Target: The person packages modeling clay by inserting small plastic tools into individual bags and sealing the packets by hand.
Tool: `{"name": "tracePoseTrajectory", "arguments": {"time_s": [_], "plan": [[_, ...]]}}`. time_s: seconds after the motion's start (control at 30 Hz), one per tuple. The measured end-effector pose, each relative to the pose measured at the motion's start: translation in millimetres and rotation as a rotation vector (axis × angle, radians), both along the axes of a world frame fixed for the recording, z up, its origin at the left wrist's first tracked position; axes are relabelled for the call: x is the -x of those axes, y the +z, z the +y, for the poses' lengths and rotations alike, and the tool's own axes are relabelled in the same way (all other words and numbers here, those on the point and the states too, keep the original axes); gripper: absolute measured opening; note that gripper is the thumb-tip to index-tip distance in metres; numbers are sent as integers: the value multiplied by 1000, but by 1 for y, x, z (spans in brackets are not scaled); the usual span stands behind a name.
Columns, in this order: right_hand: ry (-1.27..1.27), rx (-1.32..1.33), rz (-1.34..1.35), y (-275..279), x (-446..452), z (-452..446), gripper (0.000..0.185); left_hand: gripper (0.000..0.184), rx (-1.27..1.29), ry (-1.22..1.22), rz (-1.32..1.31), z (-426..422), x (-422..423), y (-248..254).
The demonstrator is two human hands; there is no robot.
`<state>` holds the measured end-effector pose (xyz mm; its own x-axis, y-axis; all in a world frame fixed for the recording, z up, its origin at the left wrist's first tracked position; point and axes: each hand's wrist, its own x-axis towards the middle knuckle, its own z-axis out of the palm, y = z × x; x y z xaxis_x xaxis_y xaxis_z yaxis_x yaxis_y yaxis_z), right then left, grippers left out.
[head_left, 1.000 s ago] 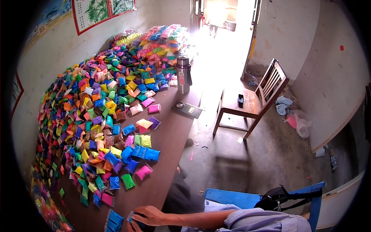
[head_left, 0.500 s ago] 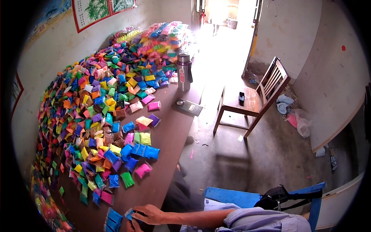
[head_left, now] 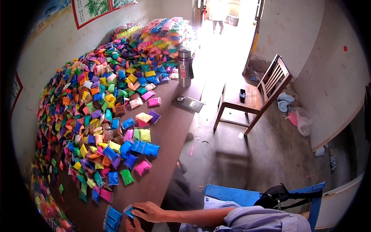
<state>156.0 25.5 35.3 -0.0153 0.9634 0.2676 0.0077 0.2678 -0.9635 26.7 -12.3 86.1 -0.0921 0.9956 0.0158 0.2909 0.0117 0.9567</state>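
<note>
My right hand [head_left: 150, 211] reaches in from the right over the table's near end. Its thumb and fingers pinch a small blue plastic packet [head_left: 128, 210]. Only part of my left hand [head_left: 133, 224] shows at the bottom edge; its fingers are bent close against the same packet, their grip partly hidden. Just left of both hands lies a group of blue packets [head_left: 112, 219], side by side on the brown table [head_left: 154, 176]. Beyond them, loose packets such as a green one [head_left: 126, 177] and a pink one [head_left: 143, 167] lie nearest.
A large heap of many-coloured packets [head_left: 92, 100] covers the table's left side. A steel flask [head_left: 184, 69] and a flat dark device [head_left: 188, 103] stand near its right edge. A wooden chair [head_left: 251, 98], a blue seat [head_left: 232, 194] and a black bag [head_left: 275, 196] are to the right.
My hands stay close together around the blue packet, with small finger shifts. The view has tilted slightly. A person's legs now show more clearly in the bright doorway.
</note>
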Motion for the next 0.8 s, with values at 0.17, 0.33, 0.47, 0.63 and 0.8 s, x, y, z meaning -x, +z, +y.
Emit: {"name": "tracePoseTrajectory", "arguments": {"time_s": [0.17,0.33,0.47,0.63,0.8], "plan": [[27,37,41,6,-4,-1,32,38,72,27,-49,2,9,-20],[84,39,-26,9,-8,1,27,40,38,34,160,2,26,-36],[39,34,42,4,-6,0,25,40,131,59,36,0,18,-27],[57,-40,-18,0,-4,0,23,36,61,50,-142,2,8,-11],[64,-30,14,2,-6,1,21,33,119,112,-208,0,10,-21]]}}
